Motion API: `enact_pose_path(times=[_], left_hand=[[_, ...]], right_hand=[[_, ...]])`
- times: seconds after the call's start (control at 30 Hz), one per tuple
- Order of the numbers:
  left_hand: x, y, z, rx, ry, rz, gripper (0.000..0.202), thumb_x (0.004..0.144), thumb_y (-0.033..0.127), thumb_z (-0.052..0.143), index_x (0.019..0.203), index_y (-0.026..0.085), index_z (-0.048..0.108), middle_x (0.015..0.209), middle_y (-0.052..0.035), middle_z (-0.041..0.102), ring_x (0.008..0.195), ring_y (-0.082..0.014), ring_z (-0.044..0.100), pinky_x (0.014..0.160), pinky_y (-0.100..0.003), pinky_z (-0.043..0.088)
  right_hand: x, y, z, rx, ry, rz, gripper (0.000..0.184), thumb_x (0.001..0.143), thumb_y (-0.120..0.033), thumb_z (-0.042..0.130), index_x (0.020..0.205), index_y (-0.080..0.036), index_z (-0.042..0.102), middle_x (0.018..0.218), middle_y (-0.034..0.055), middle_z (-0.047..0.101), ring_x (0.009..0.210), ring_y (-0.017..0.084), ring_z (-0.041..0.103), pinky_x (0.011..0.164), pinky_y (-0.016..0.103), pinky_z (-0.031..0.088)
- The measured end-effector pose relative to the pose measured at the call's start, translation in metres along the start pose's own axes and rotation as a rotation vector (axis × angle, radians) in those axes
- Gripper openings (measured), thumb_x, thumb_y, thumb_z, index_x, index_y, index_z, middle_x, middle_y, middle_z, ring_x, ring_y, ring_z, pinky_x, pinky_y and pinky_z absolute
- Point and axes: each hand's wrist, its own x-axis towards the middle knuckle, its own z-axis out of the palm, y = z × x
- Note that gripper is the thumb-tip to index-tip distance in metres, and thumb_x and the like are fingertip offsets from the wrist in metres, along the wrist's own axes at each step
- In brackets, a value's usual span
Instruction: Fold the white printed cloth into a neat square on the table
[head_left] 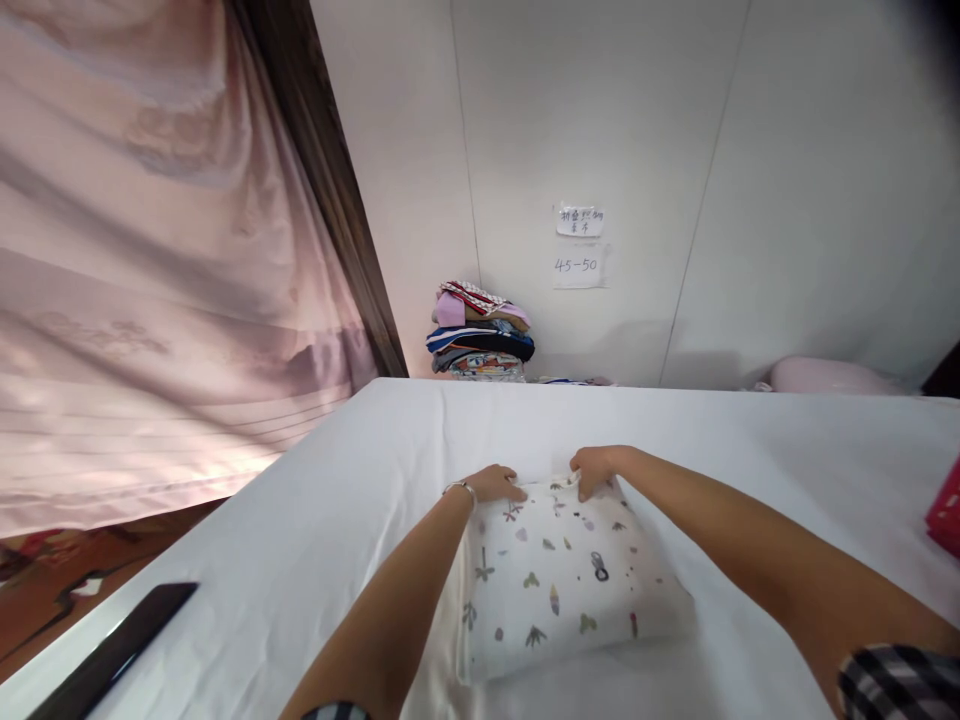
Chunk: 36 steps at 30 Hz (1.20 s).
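Note:
A folded white cloth [555, 570] printed with small leaves and other motifs lies on the white-covered table [360, 470]. At its far left corner is my left hand [495, 484], with a bracelet at the wrist; its fingers are closed on the cloth's edge. My right hand [594, 470] pinches the far edge a little to the right, thumb on top. Between the two hands the edge is slightly raised. The fingertips under the fabric are hidden.
Beyond the table's far edge, a stack of folded clothes [480, 335] stands against the wall. Handwritten paper labels [577, 264] are stuck there. A pink curtain [165, 250] hangs at left, a dark flat bar [120, 640] lies near left, and a red object [946, 510] sits at right.

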Motion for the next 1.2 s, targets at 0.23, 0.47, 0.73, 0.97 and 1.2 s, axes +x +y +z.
enact_pose_path(times=[0.23, 0.47, 0.73, 0.97, 1.2], left_hand=[[-0.035, 0.023, -0.020, 0.065, -0.167, 0.070, 0.037, 0.052, 0.050, 0.067, 0.077, 0.022, 0.067, 0.085, -0.0013, 0.068, 0.083, -0.0237, 0.061, 0.067, -0.028, 0.044], [-0.110, 0.074, -0.079, 0.221, 0.433, 0.319, 0.035, 0.064, 0.043, 0.062, 0.090, 0.020, 0.062, 0.090, -0.0023, 0.062, 0.086, -0.0205, 0.055, 0.076, -0.027, 0.038], [-0.150, 0.053, 0.028, 0.461, 0.626, 0.347, 0.020, 0.073, 0.015, 0.051, 0.092, 0.021, 0.052, 0.099, -0.0080, 0.053, 0.101, -0.0250, 0.044, 0.089, -0.039, 0.032], [-0.148, 0.005, 0.117, 0.319, 0.586, 0.433, 0.021, 0.080, 0.021, 0.050, 0.101, 0.021, 0.051, 0.105, -0.0067, 0.053, 0.101, -0.0222, 0.045, 0.088, -0.037, 0.036], [-0.161, -0.014, 0.096, 0.272, 0.611, 0.400, 0.023, 0.083, 0.021, 0.049, 0.105, 0.024, 0.056, 0.107, -0.0054, 0.057, 0.102, -0.0195, 0.049, 0.087, -0.035, 0.039]], right_hand=[[-0.055, -0.021, -0.018, -0.051, -0.109, -0.034, 0.041, 0.040, -0.035, 0.074, 0.079, -0.022, 0.067, 0.087, 0.0051, 0.066, 0.075, 0.026, 0.062, 0.059, 0.033, 0.046], [-0.138, -0.044, -0.075, -0.218, 0.342, -0.161, 0.034, 0.066, -0.029, 0.058, 0.099, -0.022, 0.062, 0.101, 0.0072, 0.061, 0.092, 0.027, 0.055, 0.072, 0.033, 0.041], [-0.179, -0.012, 0.056, -0.428, 0.726, -0.350, 0.052, 0.071, -0.005, 0.040, 0.120, -0.018, 0.051, 0.118, 0.0122, 0.053, 0.106, 0.027, 0.045, 0.087, 0.042, 0.035], [-0.178, 0.019, 0.152, -0.228, 0.559, -0.336, 0.055, 0.069, -0.005, 0.036, 0.119, -0.020, 0.052, 0.119, 0.0083, 0.053, 0.110, 0.022, 0.045, 0.090, 0.039, 0.038], [-0.191, 0.015, 0.142, 0.025, 0.577, -0.272, 0.040, 0.078, -0.025, 0.041, 0.115, -0.023, 0.056, 0.122, 0.0071, 0.052, 0.113, 0.024, 0.045, 0.095, 0.040, 0.038]])
